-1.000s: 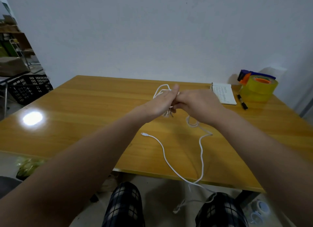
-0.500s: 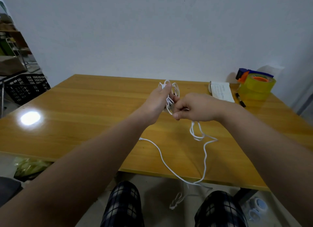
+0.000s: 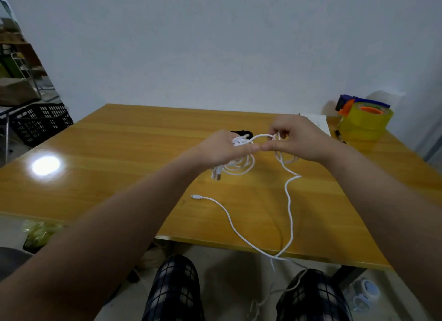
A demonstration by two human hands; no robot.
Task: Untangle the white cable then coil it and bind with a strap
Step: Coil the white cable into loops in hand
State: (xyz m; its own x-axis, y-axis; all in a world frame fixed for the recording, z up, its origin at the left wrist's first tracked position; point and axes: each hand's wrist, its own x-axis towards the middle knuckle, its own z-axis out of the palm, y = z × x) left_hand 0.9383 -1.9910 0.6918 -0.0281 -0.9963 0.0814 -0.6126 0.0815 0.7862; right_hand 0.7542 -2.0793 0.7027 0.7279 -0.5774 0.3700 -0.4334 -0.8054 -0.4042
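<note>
My left hand [image 3: 223,148] grips a bunch of loops of the white cable [image 3: 289,201] above the middle of the wooden table [image 3: 119,153]. My right hand [image 3: 299,139] pinches a strand of the same cable just to the right, fingertips almost touching the left hand's. A loop arches between the two hands. More loops and a USB plug [image 3: 216,176] hang below the left hand. One free end with a small connector [image 3: 196,196] lies on the table; the cable runs over the front edge toward my knees. A black strap [image 3: 240,132] lies behind the left hand, partly hidden.
A yellow tape roll on a dispenser [image 3: 364,123] stands at the back right, with a black marker [image 3: 338,134] and a white notepad [image 3: 319,123] beside it. A black crate [image 3: 38,121] sits on the floor at the left. Small tape rolls [image 3: 367,290] lie on the floor at the right.
Both hands have shifted right and drawn slightly apart, pulling a loop of cable out between them. The black strap behind the left hand has come into view.
</note>
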